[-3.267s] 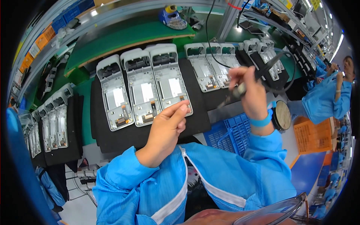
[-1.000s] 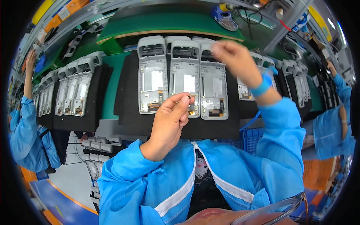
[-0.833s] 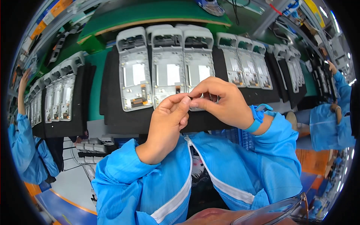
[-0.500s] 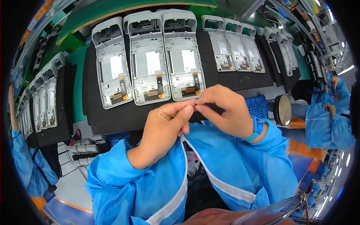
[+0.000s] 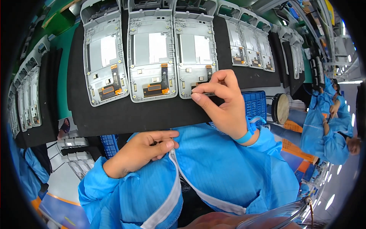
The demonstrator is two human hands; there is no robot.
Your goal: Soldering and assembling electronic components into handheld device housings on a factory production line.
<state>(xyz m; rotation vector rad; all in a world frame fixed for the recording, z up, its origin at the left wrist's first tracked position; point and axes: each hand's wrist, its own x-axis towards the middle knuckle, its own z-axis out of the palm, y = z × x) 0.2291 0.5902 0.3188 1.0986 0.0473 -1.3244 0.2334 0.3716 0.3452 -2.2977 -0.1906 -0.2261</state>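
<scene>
Three large grey plastic device housings (image 5: 152, 40) lie open side by side on a black mat (image 5: 114, 118), each with a ribbon cable and a white panel inside. My right hand (image 5: 227, 105) is over the lower edge of the right-hand housing (image 5: 185, 79), thumb and index fingertip pinched together. Whatever sits in that pinch is too small to make out. Low in front of my jacket, my left hand (image 5: 146, 150) is curled, thumb against the fingers, beside the jacket's white zip (image 5: 173, 168). Its palm is hidden, so I cannot see what it holds.
More grey housings (image 5: 249, 42) stand on mats to the right and another row (image 5: 32, 95) is at the left. A blue crate (image 5: 254, 104) and a round stool (image 5: 281, 108) are beyond my right wrist. A co-worker in blue (image 5: 324, 133) is at far right.
My hands, fingertips together before, have parted. The right one is now at the right-hand housing; the left has dropped down and left toward my jacket. The view has shifted closer to the housings.
</scene>
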